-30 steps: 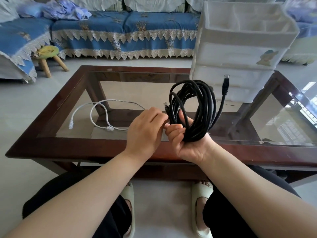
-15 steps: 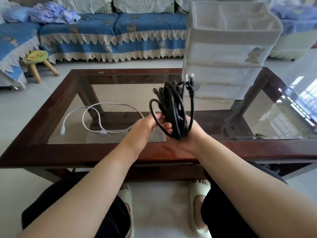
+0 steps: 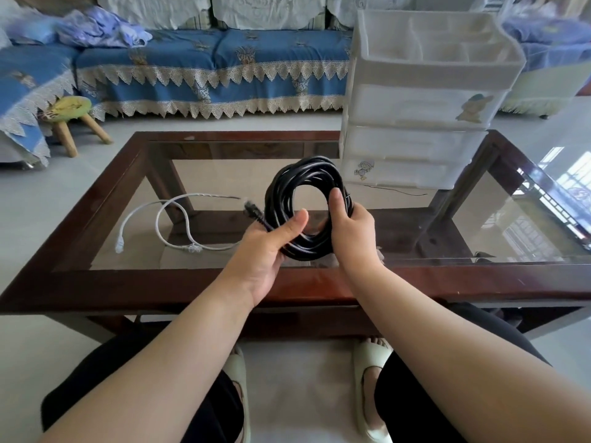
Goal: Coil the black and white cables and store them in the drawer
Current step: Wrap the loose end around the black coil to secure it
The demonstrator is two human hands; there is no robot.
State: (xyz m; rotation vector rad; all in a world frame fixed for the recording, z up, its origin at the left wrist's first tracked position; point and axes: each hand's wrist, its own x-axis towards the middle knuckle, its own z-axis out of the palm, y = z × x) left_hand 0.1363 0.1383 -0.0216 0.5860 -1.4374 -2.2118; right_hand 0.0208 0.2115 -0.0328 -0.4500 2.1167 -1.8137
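- Black round-sheathed cable [image 3: 303, 193], smooth and glossy, wound in a thick ring of many turns; held upright above the near part of the table, open centre facing the camera.
- Black plug end [image 3: 252, 210], boxy, on a short free tail jutting up and left from the ring's left side.
- Left hand [image 3: 265, 251], palm up under the ring's lower left; thumb laid over the strands, fingers curled beneath, clamped on the coil.
- Right hand [image 3: 351, 231], wrapped round the ring's right side; thumb inside the loop, fingers closed behind, gripping the coil.
- White thin cable [image 3: 179, 219], matte, uncoiled, in one loose loop and a curved tail, flat on the glass left of the hands; clear plug at each visible end.
- Low coffee table [image 3: 287, 282], dark red-brown polished wooden frame, clear glass panel, lower shelf visible through it.
- White translucent plastic drawer unit [image 3: 425, 100], boxy, stacked drawers shut, divided open tray on top, small cartoon stickers on two fronts; on the table's far right, well apart from the coil.
- Sofa [image 3: 208, 65], blue patterned cover, cream pointed lace fringe, behind the table.
- Small round stool [image 3: 68, 108], yellow-green cushion, splayed pale wooden legs, far left on the floor.
- Cream moulded slippers [image 3: 367, 356], on pale floor below the table edge.
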